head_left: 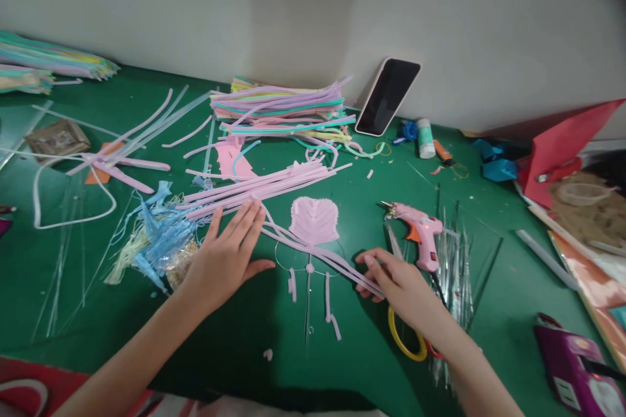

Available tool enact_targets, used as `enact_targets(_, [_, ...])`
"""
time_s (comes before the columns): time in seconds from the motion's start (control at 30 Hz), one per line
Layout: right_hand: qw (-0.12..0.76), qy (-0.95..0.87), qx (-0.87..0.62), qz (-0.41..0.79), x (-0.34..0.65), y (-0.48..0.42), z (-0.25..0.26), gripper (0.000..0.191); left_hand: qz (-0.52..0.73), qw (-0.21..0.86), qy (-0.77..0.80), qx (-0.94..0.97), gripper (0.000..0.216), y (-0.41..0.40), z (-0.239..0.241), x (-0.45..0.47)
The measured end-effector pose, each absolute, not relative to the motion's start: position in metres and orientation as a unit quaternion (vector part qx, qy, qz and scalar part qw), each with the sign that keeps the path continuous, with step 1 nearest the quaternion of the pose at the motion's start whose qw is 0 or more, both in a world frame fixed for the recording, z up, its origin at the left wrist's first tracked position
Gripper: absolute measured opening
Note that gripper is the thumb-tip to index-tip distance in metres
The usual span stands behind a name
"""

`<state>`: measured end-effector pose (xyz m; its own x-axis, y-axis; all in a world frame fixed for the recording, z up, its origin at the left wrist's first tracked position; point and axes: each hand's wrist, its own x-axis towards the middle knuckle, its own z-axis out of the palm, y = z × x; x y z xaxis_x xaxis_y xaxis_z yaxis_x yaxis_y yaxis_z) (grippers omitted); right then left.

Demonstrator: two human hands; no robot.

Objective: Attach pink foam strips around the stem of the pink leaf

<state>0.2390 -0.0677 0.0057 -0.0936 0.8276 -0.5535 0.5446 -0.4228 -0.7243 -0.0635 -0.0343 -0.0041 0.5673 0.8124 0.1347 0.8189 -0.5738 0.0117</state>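
Observation:
My left hand (pixel 225 253) lies flat with its fingers stretched out on the green table (pixel 372 352), fingertips touching a bundle of pale pink pipe cleaners (pixel 259 187). My right hand (pixel 394 280) has its fingers curled round the lower ends of a few pink strands (pixel 332 259) that run from that bundle. Between the hands sit a pink fan-shaped piece (pixel 313 219) and short pink cut pieces (pixel 328 293) around a thin wire ring (pixel 303 268).
A pink glue gun (pixel 420 233) lies right of my right hand, beside clear glue sticks (pixel 454 267) and yellow-handled scissors (pixel 403 342). A phone (pixel 387 96) leans on the wall behind a pastel pipe-cleaner pile (pixel 283 111). Blue tassels (pixel 156 234) lie left; red card (pixel 562 150) right.

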Motion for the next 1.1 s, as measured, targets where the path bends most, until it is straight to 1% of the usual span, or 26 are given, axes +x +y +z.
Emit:
enact_targets(0.1, [0.116,-0.544,-0.666,0.497,0.240,-0.065,0.009,0.028,-0.080,-0.001,-0.414,-0.907,0.063,-0.053,0.003,-0.034])
enact_targets(0.23, [0.079,-0.622,-0.648,0.433,0.236,-0.059,0.013,0.019,-0.091,-0.066,-0.327,-0.938,0.066,-0.086,-0.010,0.003])
enact_targets(0.33, [0.054,-0.674,-0.638,0.369,0.231,-0.055,0.014,0.018,-0.094,-0.083,-0.327,-0.937,0.071,-0.100,-0.025,0.013])
enact_targets(0.47, [0.039,-0.705,-0.622,0.339,0.227,-0.055,0.009,0.023,-0.090,-0.103,-0.333,-0.933,0.069,-0.101,-0.028,0.010])
enact_targets(0.6, [0.021,-0.730,-0.611,0.305,0.226,-0.058,0.003,0.016,-0.086,-0.108,-0.335,-0.932,0.070,-0.101,-0.023,0.006])
enact_targets(0.77, [0.025,-0.771,-0.572,0.279,0.233,-0.051,0.002,0.013,-0.079,-0.114,-0.333,-0.933,0.065,-0.102,-0.022,0.005])
enact_targets(0.9, [0.034,-0.802,-0.549,0.232,0.239,-0.034,-0.001,0.010,-0.078,-0.111,-0.331,-0.934,0.064,-0.101,-0.022,0.003])
enact_targets(1.03, [0.044,-0.810,-0.556,0.180,0.239,-0.022,-0.006,0.004,-0.076,-0.099,-0.330,-0.936,0.062,-0.101,-0.021,0.003])
enact_targets(1.07, [0.049,-0.810,-0.558,0.173,0.238,-0.022,-0.006,0.004,-0.074,-0.096,-0.329,-0.937,0.062,-0.101,-0.021,0.003])
enact_targets(1.1, [0.055,-0.810,-0.559,0.169,0.237,-0.024,-0.006,0.008,-0.071,-0.091,-0.328,-0.937,0.062,-0.101,-0.021,0.003])
